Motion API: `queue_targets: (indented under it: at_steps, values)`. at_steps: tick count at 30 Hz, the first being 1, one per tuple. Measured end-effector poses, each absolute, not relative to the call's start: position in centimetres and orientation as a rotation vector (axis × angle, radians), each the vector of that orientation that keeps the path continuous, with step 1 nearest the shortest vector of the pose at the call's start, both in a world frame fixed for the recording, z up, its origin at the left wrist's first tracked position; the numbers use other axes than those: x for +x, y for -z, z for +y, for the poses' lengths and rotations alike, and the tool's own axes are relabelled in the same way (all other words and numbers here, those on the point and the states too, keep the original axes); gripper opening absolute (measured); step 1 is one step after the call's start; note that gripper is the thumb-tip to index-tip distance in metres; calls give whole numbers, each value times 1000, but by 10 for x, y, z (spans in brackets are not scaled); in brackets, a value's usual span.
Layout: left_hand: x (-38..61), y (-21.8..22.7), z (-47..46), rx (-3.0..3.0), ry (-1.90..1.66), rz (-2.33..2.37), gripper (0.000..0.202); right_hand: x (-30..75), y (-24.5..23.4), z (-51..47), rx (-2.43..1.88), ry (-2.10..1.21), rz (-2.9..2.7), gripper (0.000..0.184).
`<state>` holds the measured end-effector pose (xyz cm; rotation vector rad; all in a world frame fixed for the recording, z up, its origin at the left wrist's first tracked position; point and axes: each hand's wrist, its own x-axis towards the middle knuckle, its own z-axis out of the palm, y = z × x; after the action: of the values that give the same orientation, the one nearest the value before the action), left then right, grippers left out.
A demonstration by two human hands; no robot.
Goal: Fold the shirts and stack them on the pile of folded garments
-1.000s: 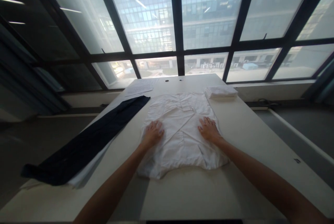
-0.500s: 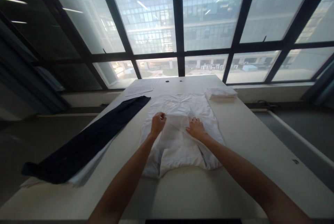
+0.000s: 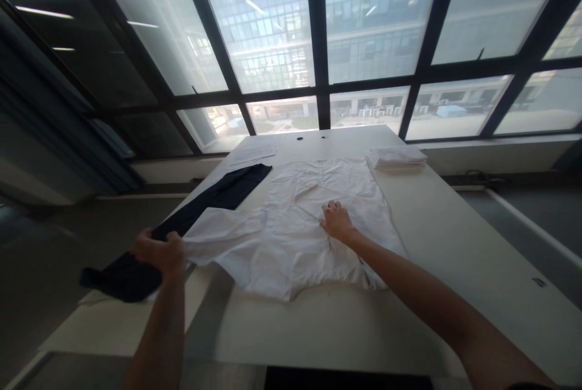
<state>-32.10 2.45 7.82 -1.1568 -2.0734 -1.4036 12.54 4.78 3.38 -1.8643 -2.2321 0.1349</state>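
A white shirt [image 3: 291, 262] lies spread and wrinkled on the table in front of me. Its long sleeve-like part [image 3: 222, 232] is stretched out to the left, above part of the dark navy trousers [image 3: 227, 190]. My left hand [image 3: 161, 252] is closed on the far end of that white cloth, over the navy fabric and slightly blurred. At the middle of the shirt, my right hand [image 3: 337, 220] has bent fingers and thumb gripping the fabric against the table. Its fingertips are partly hidden in the folds.
A folded white stack [image 3: 396, 157] sits at the table's back right corner. Paper sheets [image 3: 252, 150] lie at the back left. Large framed windows [image 3: 321, 44] stand beyond the white table [image 3: 454, 250]. A small dark mark [image 3: 539, 282] is near the right edge.
My left hand has moved from the middle of the shirt far to the left, drawing white cloth out with it. My right hand stays near the shirt's middle. The view has shifted slightly.
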Motion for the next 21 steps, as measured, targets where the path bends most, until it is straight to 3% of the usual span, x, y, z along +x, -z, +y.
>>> queue_targets:
  at_steps: [2, 6, 10, 15, 18, 21]
  values:
    - [-301, -65, 28, -1324, 1298, -1996, 32, 116, -34, 53, -1864, -174, -2229, 32]
    - [-246, -31, 45, -2249, 887, -1766, 38, 108, -37, 67, -1870, -229, -2188, 23]
    - [-223, 8, 55, -2347, 577, -1838, 50, 138, -52, 73, -1910, -211, -2009, 22]
    - [-229, 34, 54, -2278, 535, -1819, 56, 266, -61, 59, -1828, -311, -1369, 14]
    - [-230, 36, 54, -2261, 527, -1811, 56, 368, -43, 33, -1782, -363, -892, 8]
    - [-229, 35, 57, -2265, 509, -1817, 55, 451, -17, -7, -1847, -217, -765, 7]
